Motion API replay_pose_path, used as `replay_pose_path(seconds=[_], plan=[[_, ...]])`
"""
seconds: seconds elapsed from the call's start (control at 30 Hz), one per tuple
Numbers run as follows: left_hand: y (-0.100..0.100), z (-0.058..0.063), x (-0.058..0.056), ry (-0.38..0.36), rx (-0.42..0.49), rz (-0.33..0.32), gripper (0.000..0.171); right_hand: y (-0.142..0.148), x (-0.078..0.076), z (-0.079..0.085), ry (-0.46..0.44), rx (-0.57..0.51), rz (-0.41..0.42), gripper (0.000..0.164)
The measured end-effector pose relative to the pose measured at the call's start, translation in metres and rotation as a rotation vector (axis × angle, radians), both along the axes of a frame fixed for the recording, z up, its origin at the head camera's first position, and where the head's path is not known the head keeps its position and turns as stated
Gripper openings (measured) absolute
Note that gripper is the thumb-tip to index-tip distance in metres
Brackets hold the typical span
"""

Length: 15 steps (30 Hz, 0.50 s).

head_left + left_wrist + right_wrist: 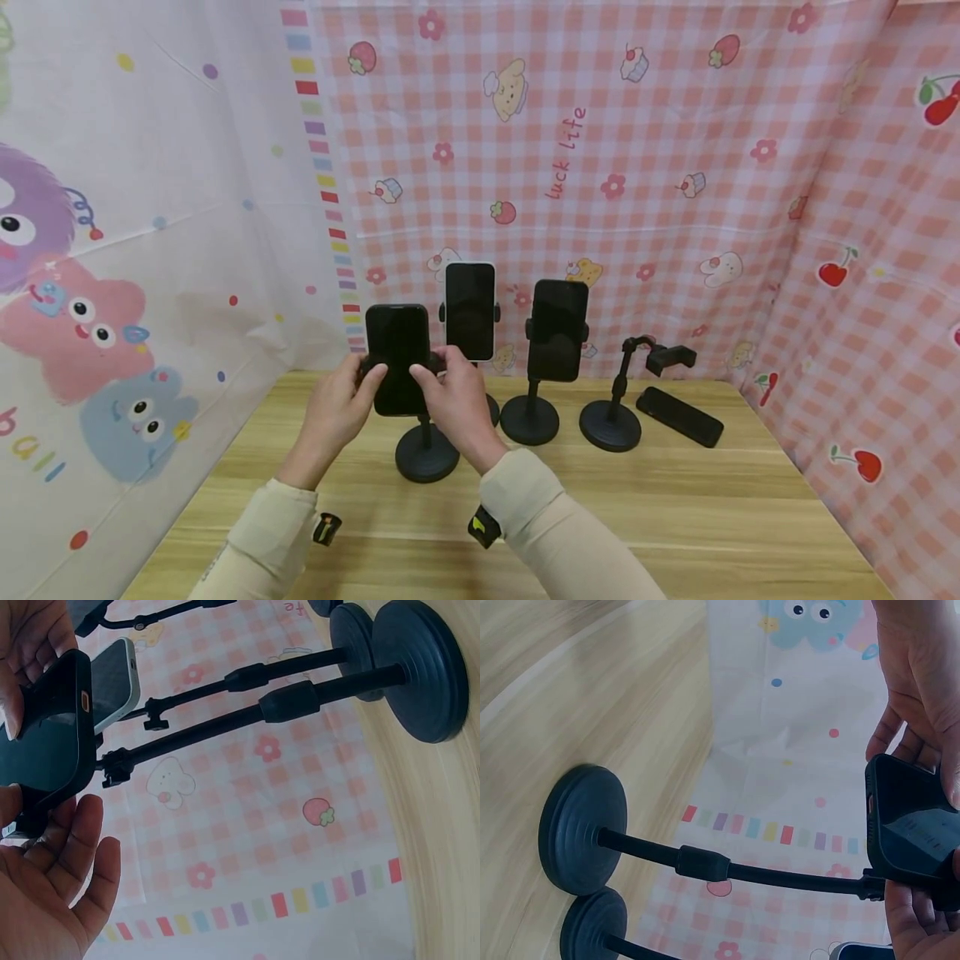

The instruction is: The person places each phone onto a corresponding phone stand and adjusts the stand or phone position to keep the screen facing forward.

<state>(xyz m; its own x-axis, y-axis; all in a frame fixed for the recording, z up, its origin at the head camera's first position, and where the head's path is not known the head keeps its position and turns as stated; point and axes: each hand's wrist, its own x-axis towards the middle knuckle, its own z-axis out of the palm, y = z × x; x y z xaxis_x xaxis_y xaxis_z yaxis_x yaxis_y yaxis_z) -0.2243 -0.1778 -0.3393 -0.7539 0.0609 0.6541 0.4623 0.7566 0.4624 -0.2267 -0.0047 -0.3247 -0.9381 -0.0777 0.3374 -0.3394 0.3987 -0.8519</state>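
In the head view, a black smartphone (397, 333) is upright at the top of the nearest phone stand (426, 457), its dark screen facing me. My left hand (337, 404) grips the phone's left side, thumb on the screen. On the opposite side my right hand (461, 400) pinches it the same way, fingers round behind the edge. The left wrist view shows the left fingers beside the stand's clamp (28, 825), while much of the clamp is hidden behind the phone. A round black base (581, 829) and thin pole carry it in the right wrist view.
Behind stand a white-edged phone (470, 312) and a black phone (558, 329), each clamped on a stand. Further right is a stand with a bare clamp (670, 359); another black phone (679, 417) lies beside it on the wooden table (675, 517). Patterned cloths (600, 167) enclose the table.
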Motion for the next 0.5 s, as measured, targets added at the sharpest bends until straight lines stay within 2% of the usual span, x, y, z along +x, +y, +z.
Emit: replay_pose_path(seconds=[0.27,0.5], plan=[[-0.0025,-0.0001,0.0002,-0.007,0.015,-0.025,0.023,-0.0003,0.001,-0.001,-0.002,-0.011,0.016,0.041],[-0.0026,-0.0032,0.0003,-0.004,0.004,-0.021,0.024,-0.0003,0.0028,-0.001,0.001,-0.017,-0.001,0.042]])
